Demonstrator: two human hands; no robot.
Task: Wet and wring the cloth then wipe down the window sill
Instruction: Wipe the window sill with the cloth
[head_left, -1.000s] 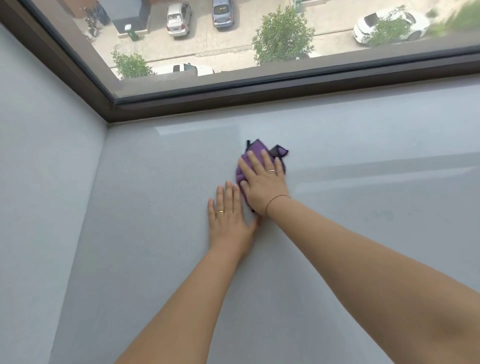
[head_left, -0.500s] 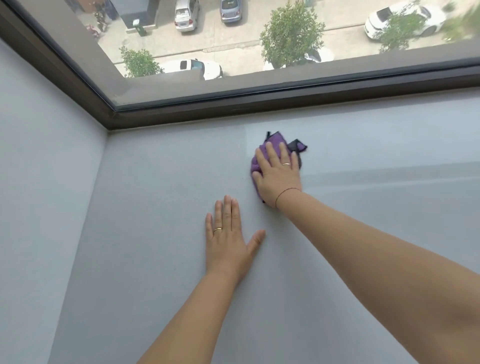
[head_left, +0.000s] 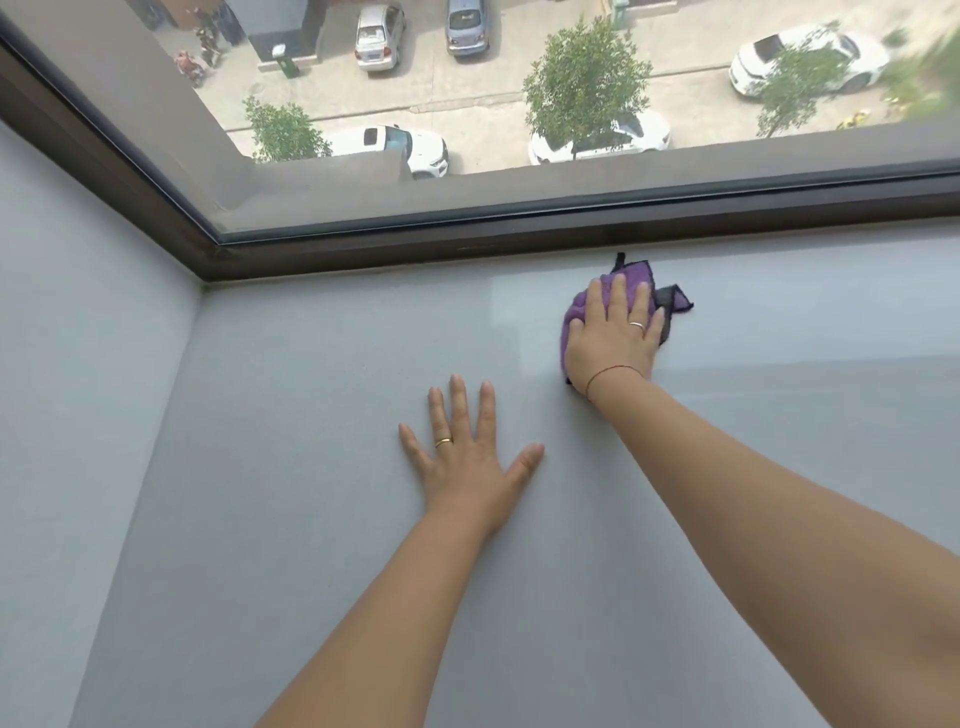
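Note:
A purple cloth (head_left: 635, 273) with a dark corner lies bunched on the wide grey window sill (head_left: 311, 519), close to the dark window frame. My right hand (head_left: 613, 335) presses flat on the cloth with straight fingers and covers most of it. My left hand (head_left: 467, 452) rests flat on the bare sill, fingers spread, nearer to me and to the left of the cloth. A paler, shiny band on the sill runs left of the cloth.
The dark window frame (head_left: 467, 241) borders the sill at the back. A grey side wall (head_left: 78, 389) closes the sill on the left. Through the glass (head_left: 467, 78) I see a street with parked cars and trees far below.
My right hand has slid the cloth away from me and to the right, up toward the window frame. My left hand has stayed flat on the sill, its fingers now spread wider.

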